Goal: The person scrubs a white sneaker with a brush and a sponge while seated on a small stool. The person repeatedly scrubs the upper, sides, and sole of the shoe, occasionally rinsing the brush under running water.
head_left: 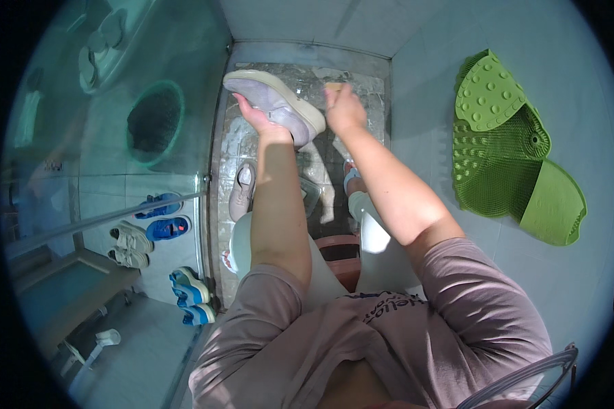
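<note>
My left hand (258,121) is raised and wrapped round a pale lavender sneaker (271,95), whose off-white sole is turned up and away from me. Just right of its heel end, my right hand (348,111) is closed on a small tan piece (333,86); most of it is hidden and I cannot make out its kind. A second pale sneaker (242,191) stands on the wet tiled floor, left of my left forearm. Between my knees is a pink tub (341,253), partly covered by my legs. Beside it lies a clear greenish container (311,196), half hidden.
A green bumpy mat (498,163) hangs folded on the right wall. To the left runs a glass panel (205,88) with a metal rail. Beyond it are blue shoes (168,228), pale shoes (131,240), blue sandals (192,294) and a green-rimmed basket (181,116).
</note>
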Tool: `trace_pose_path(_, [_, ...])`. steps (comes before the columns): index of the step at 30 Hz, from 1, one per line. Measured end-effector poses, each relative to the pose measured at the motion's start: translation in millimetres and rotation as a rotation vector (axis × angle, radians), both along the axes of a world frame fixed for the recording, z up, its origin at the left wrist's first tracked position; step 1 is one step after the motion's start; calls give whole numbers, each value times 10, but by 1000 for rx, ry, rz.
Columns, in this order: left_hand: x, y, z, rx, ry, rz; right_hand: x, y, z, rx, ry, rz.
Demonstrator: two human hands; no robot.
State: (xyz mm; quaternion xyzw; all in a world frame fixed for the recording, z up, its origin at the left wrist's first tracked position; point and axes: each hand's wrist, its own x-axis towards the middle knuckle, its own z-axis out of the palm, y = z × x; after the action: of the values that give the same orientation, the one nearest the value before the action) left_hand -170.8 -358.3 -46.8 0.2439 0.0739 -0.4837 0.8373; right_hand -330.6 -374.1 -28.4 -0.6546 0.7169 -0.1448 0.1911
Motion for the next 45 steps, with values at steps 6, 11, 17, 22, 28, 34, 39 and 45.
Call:
trace_pose_path(6, [231, 265, 87, -85, 109, 22, -189, -296, 402, -120, -353, -164])
trace_pose_path(11, [624, 446, -16, -703, 147, -38, 123, 46, 649, 159, -1092, -366])
trace_pose_path(17, [667, 719, 847, -948, 111, -137, 324, 586, 299, 280, -1248, -187])
trace_pose_path(22, [751, 1030, 1203, -806, 96, -90, 507, 1094, 596, 427, -1270, 253])
trace_pose_path(28, [861, 1305, 1285, -972, 6, -143, 485, 1268, 801, 464, -1240, 450])
trace_pose_path(34, [1363, 1673, 902, -589, -160, 47, 310, 1259, 54, 357, -830, 290])
trace_pose_path(39, [1601, 2116, 852, -1, -207, 188, 10, 1300, 143, 1092, -1539, 215])
trace_pose_path(45, [1747, 2294, 375, -7, -68, 123, 21, 1561, 1252, 1006, -1972, 582])
